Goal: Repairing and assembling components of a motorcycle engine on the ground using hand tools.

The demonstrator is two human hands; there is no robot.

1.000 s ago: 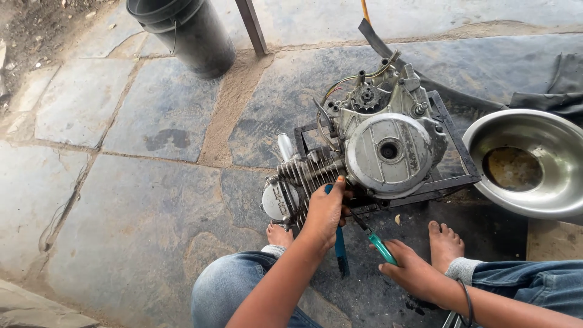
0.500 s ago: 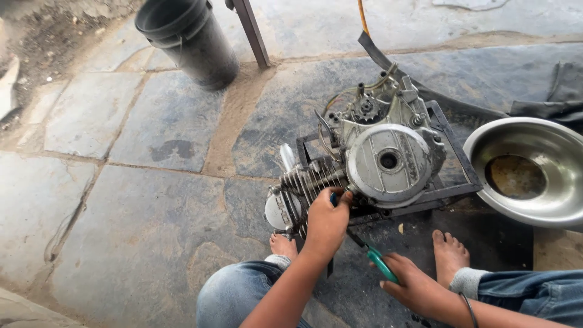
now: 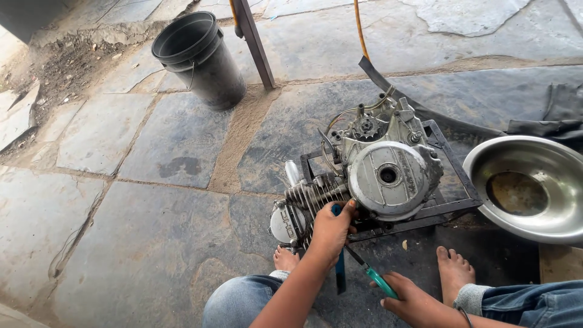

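Closing its grip on a blue tool (image 3: 339,267), the left hand (image 3: 331,231) touches the engine (image 3: 370,176); right hand (image 3: 413,300) clasps a green-handled screwdriver (image 3: 373,276).

1. The left hand (image 3: 331,229) rests against the engine (image 3: 370,182), which sits just ahead of it on a metal frame (image 3: 446,176).
2. The right hand (image 3: 413,299) lies nearer the person, to the right, gripping a screwdriver (image 3: 371,273) that points toward the left hand.
3. A metal bowl (image 3: 528,188) sits far right of both hands.
4. A bucket (image 3: 197,58) stands well ahead, to the left.
5. Bare feet (image 3: 452,270) flank the hands.
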